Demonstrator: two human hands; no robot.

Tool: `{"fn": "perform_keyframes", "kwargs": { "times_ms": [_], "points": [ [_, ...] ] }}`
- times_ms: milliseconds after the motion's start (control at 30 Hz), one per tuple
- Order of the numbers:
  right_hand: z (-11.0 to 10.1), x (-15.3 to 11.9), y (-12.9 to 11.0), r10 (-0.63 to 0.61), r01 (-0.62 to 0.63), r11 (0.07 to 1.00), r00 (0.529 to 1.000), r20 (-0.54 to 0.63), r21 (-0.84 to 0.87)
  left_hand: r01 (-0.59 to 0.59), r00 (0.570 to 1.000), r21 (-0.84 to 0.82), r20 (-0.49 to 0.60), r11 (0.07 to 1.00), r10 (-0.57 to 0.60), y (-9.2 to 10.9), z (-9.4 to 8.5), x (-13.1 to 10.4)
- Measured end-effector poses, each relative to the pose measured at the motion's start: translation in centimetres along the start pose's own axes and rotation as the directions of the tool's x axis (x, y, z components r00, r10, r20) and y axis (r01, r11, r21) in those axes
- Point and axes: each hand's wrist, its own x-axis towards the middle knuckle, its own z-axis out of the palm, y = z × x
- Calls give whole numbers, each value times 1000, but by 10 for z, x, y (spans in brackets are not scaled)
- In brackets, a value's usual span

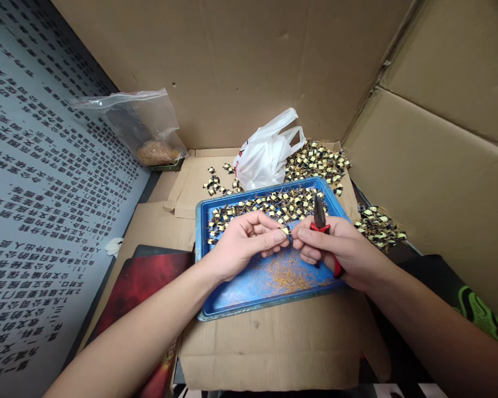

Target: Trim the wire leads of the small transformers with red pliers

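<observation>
My left hand (251,240) pinches a small yellow-and-black wound coil (285,231) between thumb and fingertips, above a blue tray (224,301). Close beside it, my right hand (336,246) is wrapped round pliers (320,213) with red handles, whose dark jaws point up and away. The right thumb and forefinger meet at the coil's right side; whether they grip one of its thin wires is too small to tell. Many similar coils (282,204) lie in the back of the tray. Loose copper-coloured wire clippings (290,273) cover part of its front.
Behind the tray stands a white plastic bag (265,155), with a heap of coils (319,160) to its right. Another pile (379,226) lies further right. A clear zip bag (149,130) holds copper-coloured wire at back left. Cardboard walls (240,72) rise behind and right.
</observation>
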Motion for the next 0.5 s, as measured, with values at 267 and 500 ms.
{"fn": "perform_keyframes", "kwargs": {
  "times_ms": [267,500],
  "points": [
    [0,0,1,-32,32,999,999,-10,-14,-2,1000,-5,0,1000,2,0,0,0],
    [3,0,2,-21,21,999,1000,11,40,24,999,-16,23,1000,-24,1,1,0]
  ]
}}
